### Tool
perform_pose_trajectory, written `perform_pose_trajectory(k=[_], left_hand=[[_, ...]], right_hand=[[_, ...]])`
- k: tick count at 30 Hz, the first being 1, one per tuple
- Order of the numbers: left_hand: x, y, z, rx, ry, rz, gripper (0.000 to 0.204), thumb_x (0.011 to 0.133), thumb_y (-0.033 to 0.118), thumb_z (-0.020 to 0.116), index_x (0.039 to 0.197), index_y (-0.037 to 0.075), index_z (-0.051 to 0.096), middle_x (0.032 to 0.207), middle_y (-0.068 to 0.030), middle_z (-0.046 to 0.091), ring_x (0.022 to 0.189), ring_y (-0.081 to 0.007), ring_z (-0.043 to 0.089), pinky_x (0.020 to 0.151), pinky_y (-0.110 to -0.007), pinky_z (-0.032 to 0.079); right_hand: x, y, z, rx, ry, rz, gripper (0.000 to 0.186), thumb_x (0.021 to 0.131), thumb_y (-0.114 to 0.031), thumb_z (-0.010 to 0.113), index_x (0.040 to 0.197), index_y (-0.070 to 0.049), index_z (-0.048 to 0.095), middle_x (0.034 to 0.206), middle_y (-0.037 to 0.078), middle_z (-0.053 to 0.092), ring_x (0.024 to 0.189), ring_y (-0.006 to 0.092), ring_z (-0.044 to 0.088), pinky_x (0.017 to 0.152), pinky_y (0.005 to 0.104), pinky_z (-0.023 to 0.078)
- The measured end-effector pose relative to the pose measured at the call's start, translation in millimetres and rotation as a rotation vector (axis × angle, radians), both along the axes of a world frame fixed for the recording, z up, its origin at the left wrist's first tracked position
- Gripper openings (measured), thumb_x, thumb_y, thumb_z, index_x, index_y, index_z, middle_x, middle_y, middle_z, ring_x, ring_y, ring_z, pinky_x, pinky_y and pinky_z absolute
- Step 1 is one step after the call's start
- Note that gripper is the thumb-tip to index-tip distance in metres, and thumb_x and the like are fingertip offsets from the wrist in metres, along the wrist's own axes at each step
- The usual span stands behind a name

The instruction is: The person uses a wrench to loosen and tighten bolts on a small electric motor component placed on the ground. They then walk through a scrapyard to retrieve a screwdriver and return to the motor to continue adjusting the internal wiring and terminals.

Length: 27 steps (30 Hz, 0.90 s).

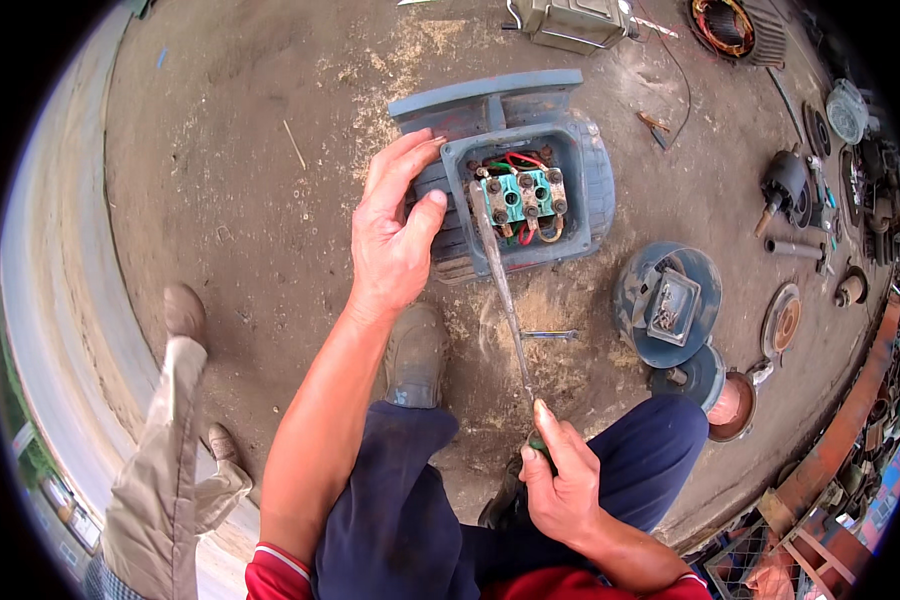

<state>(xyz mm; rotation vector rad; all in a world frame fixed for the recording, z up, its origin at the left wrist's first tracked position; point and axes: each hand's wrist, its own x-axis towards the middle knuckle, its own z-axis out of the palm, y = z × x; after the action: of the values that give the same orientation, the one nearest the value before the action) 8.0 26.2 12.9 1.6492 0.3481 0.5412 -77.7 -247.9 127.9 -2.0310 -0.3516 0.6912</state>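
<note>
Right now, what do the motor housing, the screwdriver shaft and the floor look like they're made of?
Motor housing: likely cast metal, painted dull blue-grey, ribbed, paint worn. Screwdriver shaft: bare steel by its grey shine; the handle is mostly hidden in the right hand. Floor: probably concrete, brown, dusty, scattered with sawdust-like grit.

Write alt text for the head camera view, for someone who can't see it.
Seen from above, a person's right hand holds a long screwdriver with its tip in the open terminal box of a blue-grey electric motor on a dirt floor, while the left hand steadies the box's edge. Motor parts lie scattered to the right.
</note>
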Motion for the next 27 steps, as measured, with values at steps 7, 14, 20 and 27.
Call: perform_pose_trajectory(k=[7, 14, 20, 27], left_hand=[[-1.2, -0.5, 0.7, -0.066, 0.009, -0.021, 0.045, 0.089, 0.004, 0.060, 0.134, -0.003, 0.061, 0.147, -0.0172, 0.049, 0.138, -0.0283, 0.049, 0.116, -0.040, 0.038], [-0.6, -2.5, 2.8, -0.126, 0.006, -0.033, 0.047, 0.089, 0.004, 0.061, 0.135, -0.002, 0.060, 0.148, -0.0171, 0.047, 0.139, -0.0281, 0.047, 0.117, -0.040, 0.037], [1.2, -1.2, 4.4, -0.083, -0.010, -0.029, 0.048, 0.088, 0.004, 0.062, 0.135, -0.002, 0.060, 0.148, -0.0170, 0.047, 0.139, -0.0281, 0.047, 0.118, -0.040, 0.036], [-1.8, -2.1, 4.8, -0.093, -0.003, -0.017, 0.048, 0.086, 0.006, 0.063, 0.133, -0.003, 0.061, 0.146, -0.0162, 0.049, 0.138, -0.0264, 0.047, 0.117, -0.039, 0.036]], right_hand=[[9.1, 3.6, -4.2, -0.044, -0.049, -0.003, 0.054, 0.089, 0.009, 0.065, 0.142, 0.006, 0.055, 0.089, 0.016, 0.058, 0.068, 0.0237, 0.056, 0.064, 0.0319, 0.049], [37.1, 20.3, -3.7, -0.023, -0.119, 0.052, 0.055, 0.088, 0.008, 0.066, 0.142, 0.003, 0.056, 0.087, 0.015, 0.057, 0.066, 0.0252, 0.056, 0.063, 0.0330, 0.049], [-7.3, -24.9, 1.7, -0.078, -0.060, 0.057, 0.056, 0.087, 0.012, 0.065, 0.141, 0.004, 0.056, 0.085, 0.015, 0.055, 0.064, 0.0246, 0.054, 0.059, 0.0311, 0.047], [26.5, 5.0, -8.4, -0.059, -0.181, 0.090, 0.056, 0.087, 0.011, 0.065, 0.142, 0.005, 0.054, 0.086, 0.016, 0.056, 0.067, 0.0255, 0.054, 0.061, 0.0339, 0.047]])
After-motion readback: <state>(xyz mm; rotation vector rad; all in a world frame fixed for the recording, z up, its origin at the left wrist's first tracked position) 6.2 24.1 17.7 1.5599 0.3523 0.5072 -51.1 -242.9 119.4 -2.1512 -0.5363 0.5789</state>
